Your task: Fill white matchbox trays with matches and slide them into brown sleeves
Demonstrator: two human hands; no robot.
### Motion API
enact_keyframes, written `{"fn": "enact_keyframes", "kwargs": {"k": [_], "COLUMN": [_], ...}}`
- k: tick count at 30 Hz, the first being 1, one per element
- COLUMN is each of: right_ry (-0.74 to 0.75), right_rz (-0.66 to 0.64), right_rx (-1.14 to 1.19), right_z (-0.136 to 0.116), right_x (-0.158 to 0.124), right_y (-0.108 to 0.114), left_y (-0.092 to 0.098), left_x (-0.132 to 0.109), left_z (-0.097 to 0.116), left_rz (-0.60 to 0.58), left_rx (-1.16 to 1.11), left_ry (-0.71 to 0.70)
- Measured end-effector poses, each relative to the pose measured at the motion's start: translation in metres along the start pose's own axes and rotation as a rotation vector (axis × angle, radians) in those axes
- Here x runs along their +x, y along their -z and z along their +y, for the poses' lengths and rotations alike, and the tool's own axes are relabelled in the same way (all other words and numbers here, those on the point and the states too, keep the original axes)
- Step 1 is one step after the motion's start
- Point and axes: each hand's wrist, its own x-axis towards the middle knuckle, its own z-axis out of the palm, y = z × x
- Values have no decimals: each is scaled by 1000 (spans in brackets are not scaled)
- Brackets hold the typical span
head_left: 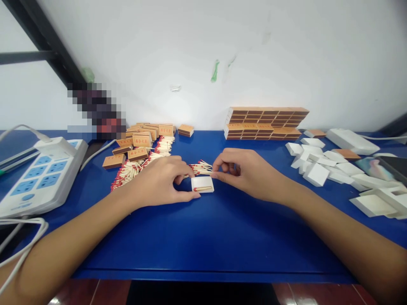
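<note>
A small white matchbox tray [208, 183] lies on the blue table, with a few red-tipped matches [203, 188] along its near side. My left hand [162, 180] steadies the tray at its left end, thumb at the near corner and fingers at the far one. Just behind the tray is a small bunch of matches [201, 169], heads pointing various ways. My right hand [240, 171] is closed in a pinch at the right end of this bunch, on match ends; how many is hidden. A big heap of loose matches [127, 173] spreads behind my left hand.
Orange matchboxes [141, 140] lie on and behind the heap, and one single matchbox [186, 130] stands apart. Stacked matchboxes [263, 123] line the wall. Several white trays [316, 173] are piled at right, near a phone [392, 167]. A power strip [41, 178] with cables occupies the left.
</note>
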Motion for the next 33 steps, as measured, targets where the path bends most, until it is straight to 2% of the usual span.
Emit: {"fn": "enact_keyframes", "kwargs": {"k": [8, 17, 21, 25, 33], "right_ry": [64, 52, 28, -71, -61], "right_rz": [-50, -103, -23, 63, -23], "right_rx": [52, 7, -1, -112, -82], "right_z": [4, -8, -2, 9, 11], "right_x": [-4, -5, -3, 1, 3], "right_y": [-1, -6, -6, -9, -19], "left_y": [-2, -1, -3, -4, -2], "left_x": [0, -2, -3, -3, -3], "left_z": [-3, -1, -1, 1, 3], "left_rz": [64, 45, 35, 6, -12], "left_rx": [-6, -25, -21, -48, -50], "left_ry": [-20, -27, -45, -34, -19]}}
